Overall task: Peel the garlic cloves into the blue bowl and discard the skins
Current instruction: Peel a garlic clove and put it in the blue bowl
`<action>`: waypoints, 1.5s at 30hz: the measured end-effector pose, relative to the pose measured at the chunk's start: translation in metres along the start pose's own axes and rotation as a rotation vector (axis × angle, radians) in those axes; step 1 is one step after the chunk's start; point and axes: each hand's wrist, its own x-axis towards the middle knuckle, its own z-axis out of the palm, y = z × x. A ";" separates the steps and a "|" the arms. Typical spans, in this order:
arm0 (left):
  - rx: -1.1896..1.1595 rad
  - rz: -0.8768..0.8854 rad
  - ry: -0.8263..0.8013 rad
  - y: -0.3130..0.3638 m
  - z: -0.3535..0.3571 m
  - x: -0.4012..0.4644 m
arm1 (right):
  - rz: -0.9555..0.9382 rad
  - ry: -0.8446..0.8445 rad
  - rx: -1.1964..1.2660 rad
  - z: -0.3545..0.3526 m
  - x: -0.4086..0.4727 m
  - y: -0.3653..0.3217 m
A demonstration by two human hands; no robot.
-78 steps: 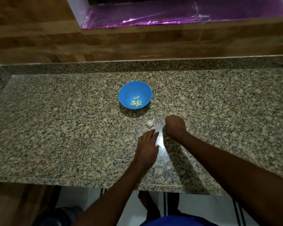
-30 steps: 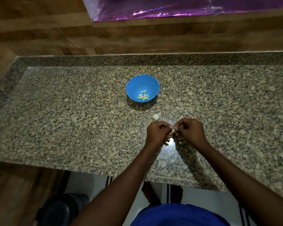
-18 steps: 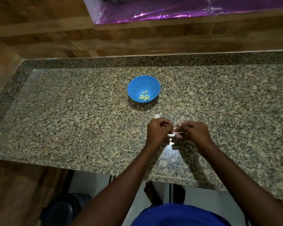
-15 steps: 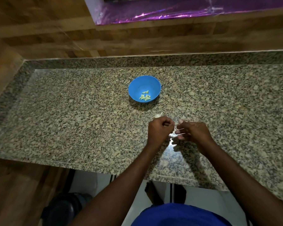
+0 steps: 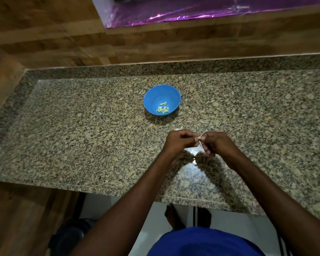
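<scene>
Peeling step: left hand (image 5: 177, 143) and right hand (image 5: 215, 144) together pinch one garlic clove (image 5: 199, 143) (mostly hidden); next, judged: strip skin, drop clove into blue bowl (image 5: 151, 97).

Room dim overall; corners fall to near black. Light comes from overhead, leaving a bright glare patch on the polished granite counter (image 5: 191, 151) just below the hands. The arms cast soft shadows toward the near edge. Purple sheen on the foil (image 5: 174, 13) up top. Wide-angle bowing at the edges; slight softness throughout.
</scene>
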 end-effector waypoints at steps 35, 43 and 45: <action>0.109 -0.070 0.095 -0.007 -0.005 -0.004 | -0.178 0.227 -0.726 -0.001 0.008 0.016; 0.140 0.017 0.123 -0.012 -0.003 -0.007 | -0.083 0.173 -0.188 0.006 0.003 0.022; 0.161 0.051 0.102 -0.013 -0.003 -0.008 | -0.103 0.159 -0.141 0.008 0.001 0.022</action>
